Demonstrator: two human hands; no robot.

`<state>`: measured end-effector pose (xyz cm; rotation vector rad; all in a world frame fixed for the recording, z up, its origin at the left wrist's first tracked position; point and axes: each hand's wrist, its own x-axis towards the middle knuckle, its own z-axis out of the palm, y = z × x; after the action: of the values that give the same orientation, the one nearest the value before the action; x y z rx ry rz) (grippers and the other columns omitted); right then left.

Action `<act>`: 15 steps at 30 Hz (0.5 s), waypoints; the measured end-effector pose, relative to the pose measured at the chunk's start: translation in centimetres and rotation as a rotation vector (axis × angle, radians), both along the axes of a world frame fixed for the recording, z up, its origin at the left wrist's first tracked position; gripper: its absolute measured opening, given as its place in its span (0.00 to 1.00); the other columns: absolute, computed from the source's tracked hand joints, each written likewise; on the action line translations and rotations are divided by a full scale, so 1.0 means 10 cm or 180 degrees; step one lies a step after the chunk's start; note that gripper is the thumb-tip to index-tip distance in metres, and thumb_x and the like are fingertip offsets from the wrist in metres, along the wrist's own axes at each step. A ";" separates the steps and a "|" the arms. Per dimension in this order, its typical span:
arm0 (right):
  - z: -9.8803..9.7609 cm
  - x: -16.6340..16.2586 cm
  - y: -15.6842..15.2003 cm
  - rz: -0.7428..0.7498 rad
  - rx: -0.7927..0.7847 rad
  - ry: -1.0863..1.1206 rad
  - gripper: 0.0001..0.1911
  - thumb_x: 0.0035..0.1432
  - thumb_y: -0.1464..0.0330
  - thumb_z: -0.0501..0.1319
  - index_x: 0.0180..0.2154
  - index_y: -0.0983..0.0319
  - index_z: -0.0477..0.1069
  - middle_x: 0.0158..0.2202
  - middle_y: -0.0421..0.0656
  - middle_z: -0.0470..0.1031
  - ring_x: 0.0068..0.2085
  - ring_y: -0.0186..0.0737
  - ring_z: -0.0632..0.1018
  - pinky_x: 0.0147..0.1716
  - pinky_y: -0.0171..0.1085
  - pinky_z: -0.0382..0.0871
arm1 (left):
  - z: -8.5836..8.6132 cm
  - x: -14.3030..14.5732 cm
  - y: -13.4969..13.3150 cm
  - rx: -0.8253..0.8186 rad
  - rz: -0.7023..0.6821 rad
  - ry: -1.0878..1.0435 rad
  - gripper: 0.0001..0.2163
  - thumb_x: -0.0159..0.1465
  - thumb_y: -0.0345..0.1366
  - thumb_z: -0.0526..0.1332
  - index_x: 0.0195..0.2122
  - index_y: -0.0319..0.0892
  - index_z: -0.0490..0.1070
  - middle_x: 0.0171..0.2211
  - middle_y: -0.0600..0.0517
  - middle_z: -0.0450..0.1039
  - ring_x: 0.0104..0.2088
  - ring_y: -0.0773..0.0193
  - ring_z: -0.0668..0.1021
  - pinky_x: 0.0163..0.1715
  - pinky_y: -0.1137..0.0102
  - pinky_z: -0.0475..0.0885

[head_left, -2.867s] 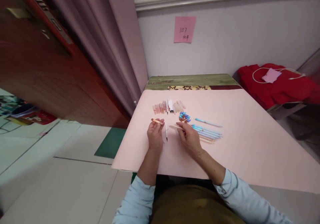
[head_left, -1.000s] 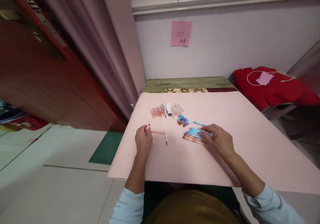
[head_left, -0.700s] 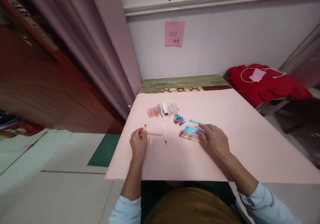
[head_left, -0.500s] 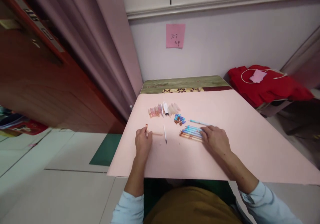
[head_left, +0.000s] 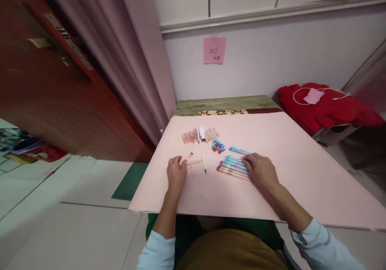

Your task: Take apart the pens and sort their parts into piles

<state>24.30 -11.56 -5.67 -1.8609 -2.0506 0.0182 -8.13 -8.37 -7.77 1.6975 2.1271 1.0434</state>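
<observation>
- Pens [head_left: 234, 167] lie crosswise, left of the nearer right hand [head_left: 263, 171], whose fingers curl over their ends, grip unclear.
- Left hand [head_left: 176, 174] pinches a brown-tipped barrel [head_left: 189, 156].

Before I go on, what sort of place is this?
Probably an indoor room, perhaps in a home, though I can't be sure: it has a door, a curtain and a table with pens on a pink sheet.

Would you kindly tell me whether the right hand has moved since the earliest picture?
Yes, to the right: judged against the pink wall note, the right hand was roughly below it and is now clearly right of it.
</observation>
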 end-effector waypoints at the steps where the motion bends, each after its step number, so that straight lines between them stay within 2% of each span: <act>1: 0.00 0.00 0.02 0.0040 -0.0036 -0.0053 0.15 0.66 0.64 0.52 0.38 0.57 0.77 0.38 0.43 0.78 0.38 0.42 0.76 0.41 0.41 0.61 | 0.00 -0.03 0.01 -0.0012 0.0018 -0.0038 0.13 0.59 0.39 0.58 0.41 0.39 0.74 0.40 0.44 0.74 0.34 0.57 0.76 0.45 0.59 0.71; 6: 0.04 0.06 0.08 0.0173 -0.0121 -0.0046 0.14 0.65 0.65 0.53 0.37 0.57 0.78 0.38 0.44 0.78 0.39 0.43 0.76 0.42 0.41 0.61 | 0.04 -0.11 0.09 -0.0056 -0.0013 -0.0210 0.12 0.58 0.41 0.58 0.38 0.41 0.75 0.38 0.46 0.74 0.33 0.59 0.76 0.43 0.61 0.72; 9: 0.13 0.01 0.10 -0.0050 -0.0020 0.0482 0.12 0.63 0.63 0.54 0.36 0.57 0.75 0.37 0.44 0.78 0.37 0.43 0.76 0.39 0.40 0.62 | 0.12 -0.05 0.09 0.0037 0.0044 -0.0190 0.12 0.59 0.41 0.59 0.39 0.41 0.75 0.39 0.47 0.74 0.30 0.61 0.75 0.40 0.62 0.72; 12: 0.24 -0.21 0.16 -0.0298 -0.0343 0.1917 0.11 0.62 0.58 0.54 0.36 0.57 0.70 0.30 0.41 0.77 0.31 0.41 0.75 0.33 0.39 0.65 | 0.24 0.16 0.09 0.0306 -0.0072 -0.0256 0.12 0.61 0.41 0.57 0.41 0.43 0.75 0.40 0.47 0.74 0.30 0.62 0.74 0.38 0.64 0.72; 15: 0.29 -0.56 0.30 0.0210 -0.1199 0.3885 0.17 0.58 0.51 0.56 0.34 0.58 0.66 0.31 0.41 0.76 0.28 0.37 0.74 0.28 0.36 0.67 | 0.32 0.39 0.18 0.0481 -0.0653 -0.0539 0.12 0.63 0.42 0.57 0.41 0.44 0.75 0.40 0.48 0.75 0.35 0.62 0.75 0.38 0.66 0.72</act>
<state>18.68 -8.59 -2.80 -1.3283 -1.2323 1.2750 -4.22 -6.59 -4.60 1.7785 1.7692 1.2626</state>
